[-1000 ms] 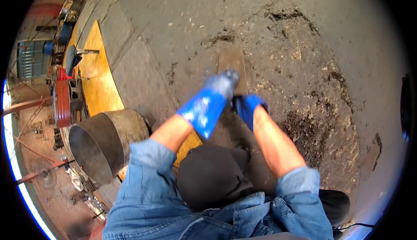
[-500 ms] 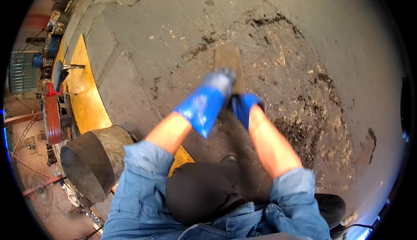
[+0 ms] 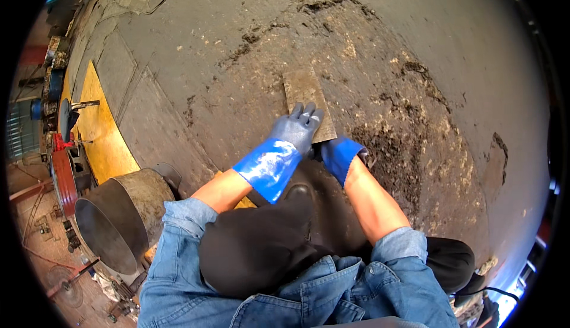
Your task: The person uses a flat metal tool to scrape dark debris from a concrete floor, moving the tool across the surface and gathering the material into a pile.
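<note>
A flat, brownish rectangular plate (image 3: 304,85) lies on or just over the dark, dirt-covered surface in front of me. My left hand (image 3: 297,127), in a blue glove with a dark grey palm area, rests on its near part with the fingers stretched and spread on top. My right hand (image 3: 342,155), in a matching glove, is closed at the plate's near right corner. Most of its fingers are hidden, and dark fingertips show on its right side. Dark crumbly dirt (image 3: 395,164) lies just right of that hand.
A wide open-ended metal cylinder (image 3: 127,221) lies at my left, beside a yellow sheet (image 3: 102,127). Behind these stand a red ribbed drum (image 3: 63,173) and assorted workshop gear. My dark-clad knee (image 3: 249,251) is close below the left forearm. Ridges of dirt (image 3: 332,2) curve across the far ground.
The plate has moved nearer and slightly right over the ground, with both hands at it. The left hand, blurred before, now lies still with its fingers clearly spread. The view has shifted.
</note>
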### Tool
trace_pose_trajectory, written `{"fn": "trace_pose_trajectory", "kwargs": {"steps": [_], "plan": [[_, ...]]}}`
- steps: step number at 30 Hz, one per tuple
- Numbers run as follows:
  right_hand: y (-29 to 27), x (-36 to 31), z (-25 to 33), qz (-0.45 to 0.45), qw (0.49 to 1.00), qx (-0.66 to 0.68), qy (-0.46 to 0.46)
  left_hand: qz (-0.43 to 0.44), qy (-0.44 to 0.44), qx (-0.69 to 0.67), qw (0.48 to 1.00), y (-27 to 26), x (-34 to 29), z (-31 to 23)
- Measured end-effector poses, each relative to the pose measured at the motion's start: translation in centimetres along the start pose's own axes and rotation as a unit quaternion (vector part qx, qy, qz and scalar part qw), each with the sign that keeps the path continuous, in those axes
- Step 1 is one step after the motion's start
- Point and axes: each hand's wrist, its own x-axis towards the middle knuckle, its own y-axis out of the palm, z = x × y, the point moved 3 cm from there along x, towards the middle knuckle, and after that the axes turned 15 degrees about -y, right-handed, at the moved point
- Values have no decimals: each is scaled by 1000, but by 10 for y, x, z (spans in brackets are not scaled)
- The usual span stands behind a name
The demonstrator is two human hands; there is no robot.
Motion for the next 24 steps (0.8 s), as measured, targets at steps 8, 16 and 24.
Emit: {"fn": "trace_pose_trajectory", "kwargs": {"steps": [8, 16, 24], "plan": [[-38, -61, -2, -66, 927, 360, -79, 85, 13, -315, 945, -40, -53, 8], [-37, -47, -60, -101, 916, 387, -32, 196, -148, -871, 424, 105, -96, 88], [-83, -32, 7, -160, 953, 257, -16, 49, -328, -879, 343, 161, -117, 167]]}}
